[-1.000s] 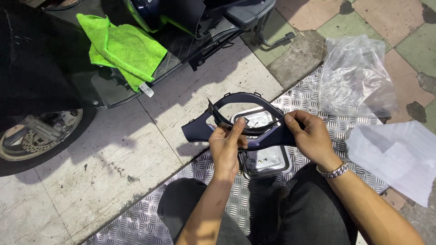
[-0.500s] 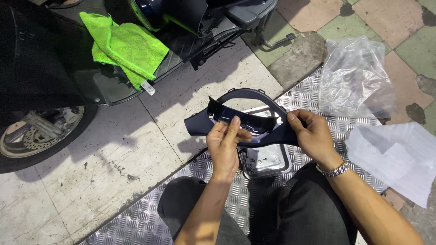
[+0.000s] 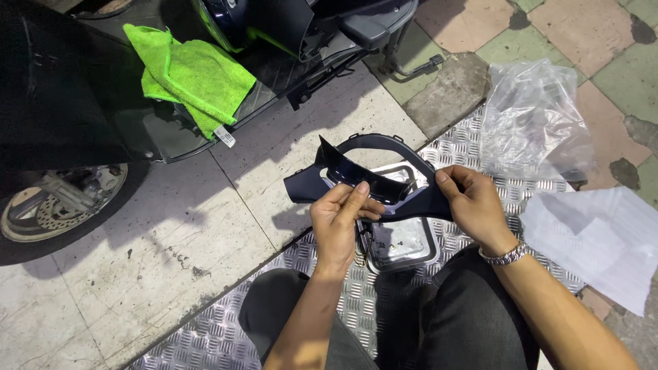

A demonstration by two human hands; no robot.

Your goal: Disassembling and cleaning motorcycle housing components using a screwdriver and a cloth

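Note:
I hold a dark blue curved plastic scooter panel point(image 3: 363, 175) above my knees with both hands. My left hand point(image 3: 339, 223) grips its near edge at the middle, fingers curled over the rim. My right hand point(image 3: 476, 202) pinches the panel's right end. Under the panel a small shiny metal tray point(image 3: 408, 243) lies on the chequer-plate ramp point(image 3: 356, 301), partly hidden by the panel and my left hand.
A dark scooter stands at the back left, with a bright green cloth point(image 3: 192, 75) on its footboard and its wheel point(image 3: 62, 205) at left. A clear plastic bag point(image 3: 534, 123) and a white sheet point(image 3: 596, 240) lie on the paving at right.
The panel has been turned a little in my hands, its loop tilting further away from me. My left fingers have shifted along its near edge.

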